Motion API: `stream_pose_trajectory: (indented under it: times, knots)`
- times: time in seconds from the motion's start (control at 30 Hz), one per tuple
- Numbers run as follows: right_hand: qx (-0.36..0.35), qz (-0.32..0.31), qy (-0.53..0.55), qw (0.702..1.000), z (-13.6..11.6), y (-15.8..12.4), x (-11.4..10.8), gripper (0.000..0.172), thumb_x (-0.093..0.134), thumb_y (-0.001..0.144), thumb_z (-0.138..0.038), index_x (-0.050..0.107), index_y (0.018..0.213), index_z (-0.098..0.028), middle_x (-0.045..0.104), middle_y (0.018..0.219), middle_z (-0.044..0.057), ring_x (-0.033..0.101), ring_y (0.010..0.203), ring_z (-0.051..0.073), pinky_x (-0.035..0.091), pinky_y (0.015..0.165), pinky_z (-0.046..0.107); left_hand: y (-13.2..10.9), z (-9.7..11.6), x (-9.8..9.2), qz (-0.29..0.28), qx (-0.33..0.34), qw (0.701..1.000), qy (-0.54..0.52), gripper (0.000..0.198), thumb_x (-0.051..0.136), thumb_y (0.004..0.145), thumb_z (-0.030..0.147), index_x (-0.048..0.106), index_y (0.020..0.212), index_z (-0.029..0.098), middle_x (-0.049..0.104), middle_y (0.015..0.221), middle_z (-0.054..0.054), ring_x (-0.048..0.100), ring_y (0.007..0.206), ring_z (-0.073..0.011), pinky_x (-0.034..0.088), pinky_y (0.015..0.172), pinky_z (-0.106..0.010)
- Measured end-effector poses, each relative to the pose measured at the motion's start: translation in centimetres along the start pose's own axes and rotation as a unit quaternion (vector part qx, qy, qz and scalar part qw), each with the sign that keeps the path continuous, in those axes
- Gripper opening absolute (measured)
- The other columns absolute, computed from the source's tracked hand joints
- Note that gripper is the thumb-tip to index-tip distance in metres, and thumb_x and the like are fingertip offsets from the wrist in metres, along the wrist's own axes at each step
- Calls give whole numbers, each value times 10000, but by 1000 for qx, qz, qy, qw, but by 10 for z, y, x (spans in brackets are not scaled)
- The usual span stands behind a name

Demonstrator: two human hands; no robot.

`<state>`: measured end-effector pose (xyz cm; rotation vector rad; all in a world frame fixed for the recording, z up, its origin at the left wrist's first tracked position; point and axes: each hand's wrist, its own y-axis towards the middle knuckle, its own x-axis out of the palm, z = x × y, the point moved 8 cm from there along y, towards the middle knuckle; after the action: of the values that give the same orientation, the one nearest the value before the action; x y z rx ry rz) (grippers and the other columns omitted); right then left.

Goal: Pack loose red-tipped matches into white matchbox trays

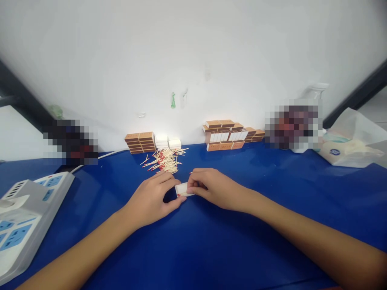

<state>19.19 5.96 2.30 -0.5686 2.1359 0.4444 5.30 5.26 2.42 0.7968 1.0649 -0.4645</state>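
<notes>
A small white matchbox tray [182, 189] with red-tipped matches in it rests on the blue table [211, 241]. My left hand [152, 199] pinches its left side between thumb and fingers. My right hand [213, 187] is closed on the tray's right end, fingertips pressed on it. Just behind my hands lies a loose pile of matches [165, 160].
Against the white wall stand a stack of brown matchbox sleeves [140, 142], white inner trays [167, 142] and a bigger stack of matchboxes [229, 134]. A white power strip [21, 215] lies at the left edge. A plastic bag [353, 141] sits at the far right.
</notes>
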Motion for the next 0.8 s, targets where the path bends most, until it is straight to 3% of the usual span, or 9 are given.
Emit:
stream_pose_trajectory:
  times: [0.2,0.3,0.43,0.6,0.73,0.8]
  knots:
    - [-18,8,2,1000,-4,-1,1,136,663,979,-219,709,857,-184,638,870,8,552,738,118,369,670,258,-1,1,-1,6,6,1000,0,261,670,968,403,715,1112,191,700,1040,-74,677,960,-237,569,846,-396]
    - [-27,49,-17,998,0,0,-15,120,647,985,-227,714,893,-189,651,865,13,563,733,123,384,671,260,-1,2,-1,6,8,1000,0,260,679,964,398,709,1130,200,697,1019,-60,676,935,-226,565,817,-382]
    - [-14,105,-87,991,28,4,-40,102,610,995,-217,707,977,-192,658,915,40,586,795,155,414,725,285,-1,3,-2,14,13,1000,-1,264,689,959,392,705,1140,200,702,1050,-63,683,957,-227,569,838,-384]
    - [5,54,-48,997,62,13,-37,110,643,977,-276,699,1033,-200,639,950,45,588,822,165,445,746,293,-3,4,-3,12,13,1000,-2,264,690,959,383,705,1152,205,710,1061,-63,685,963,-228,575,838,-387]
    - [-4,20,-34,999,57,12,-27,225,716,934,-368,694,1081,-199,607,994,53,554,810,164,447,736,301,-3,5,-3,14,14,1000,1,262,685,962,393,709,1144,207,710,1076,-69,688,967,-231,578,845,-393]
    - [-3,10,-36,999,52,11,-24,179,705,939,-348,689,1037,-199,595,999,51,545,820,165,441,739,300,-3,5,-2,11,12,1000,4,266,686,961,396,711,1146,206,708,1072,-67,688,969,-233,579,836,-392]
